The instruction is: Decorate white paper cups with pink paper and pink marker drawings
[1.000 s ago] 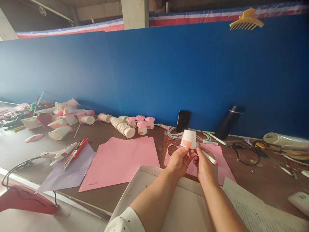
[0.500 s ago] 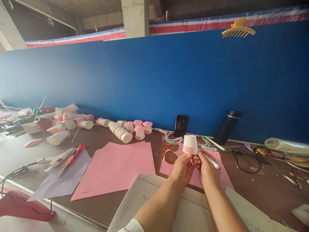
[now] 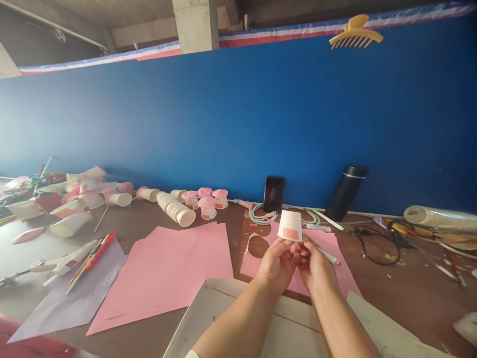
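Note:
An upside-down white paper cup [image 3: 290,223] with a pink patch low on its side is held up over the worktable. My left hand [image 3: 278,261] is closed on the cup's lower rim, thumb in front. From the other side my right hand [image 3: 316,261] grips the same rim. A white marker [image 3: 330,256] with a pink end sticks out from behind my right hand, apparently tucked in its fingers. Beneath the hands lies a pink sheet [image 3: 345,271] with a round hole cut out near its left corner.
Left of my hands lies a large pink sheet [image 3: 167,268]. Scissors [image 3: 95,256] and a glue gun [image 3: 61,263] rest near a lilac sheet [image 3: 67,308]. Behind are stacked cups [image 3: 175,209], pink-topped cups [image 3: 207,208], a phone [image 3: 274,195] and a black bottle [image 3: 346,194]. A white board [image 3: 201,318] lies under my forearms.
The view has shifted slightly, so most things sit further left. Both hands still hold the cup, now a little lower and turned so the pink patch faces me more.

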The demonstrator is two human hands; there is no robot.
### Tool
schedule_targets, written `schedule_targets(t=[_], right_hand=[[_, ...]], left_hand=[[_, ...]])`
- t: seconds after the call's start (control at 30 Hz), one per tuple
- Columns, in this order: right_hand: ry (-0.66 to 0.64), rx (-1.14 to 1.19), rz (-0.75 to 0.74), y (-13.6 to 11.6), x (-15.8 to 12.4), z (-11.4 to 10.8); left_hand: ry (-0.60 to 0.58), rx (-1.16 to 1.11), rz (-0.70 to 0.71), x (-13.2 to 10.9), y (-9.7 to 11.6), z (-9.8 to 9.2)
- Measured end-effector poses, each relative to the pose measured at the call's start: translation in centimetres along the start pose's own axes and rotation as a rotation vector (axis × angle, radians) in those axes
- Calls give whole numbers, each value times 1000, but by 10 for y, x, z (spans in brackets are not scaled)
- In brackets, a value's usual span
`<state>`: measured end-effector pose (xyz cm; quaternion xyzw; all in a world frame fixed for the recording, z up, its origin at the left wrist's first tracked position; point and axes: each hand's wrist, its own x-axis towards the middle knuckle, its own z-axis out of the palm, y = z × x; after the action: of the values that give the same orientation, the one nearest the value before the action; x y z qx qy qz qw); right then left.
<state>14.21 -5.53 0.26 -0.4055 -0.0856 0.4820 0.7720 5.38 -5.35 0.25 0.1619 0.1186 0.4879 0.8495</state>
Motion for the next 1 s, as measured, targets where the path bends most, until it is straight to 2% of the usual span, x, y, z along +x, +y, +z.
schedule_targets(t=[0.1,0.23,0.43,0.63,0.8,0.87,1.0], right_hand=[[6,4,42,1,-2,-2],[-9,-17,66,3,-8,0],[-60,-80,48,6,-17,5],[-97,-74,74,6,-19,5],[-117,-165,47,7,-23,8],[-87,-259,9,8,-23,9],[53,-471,-137,6,-23,7]], left_hand=[[54,-4,-26,-1,3,0],[169,-47,58,-3,6,0],[53,-10,68,-3,8,0],[120,38,50,-2,12,2],[115,-42,70,-1,15,0],[131,-108,83,-1,17,-2],[178,-184,101,-1,21,-6]])
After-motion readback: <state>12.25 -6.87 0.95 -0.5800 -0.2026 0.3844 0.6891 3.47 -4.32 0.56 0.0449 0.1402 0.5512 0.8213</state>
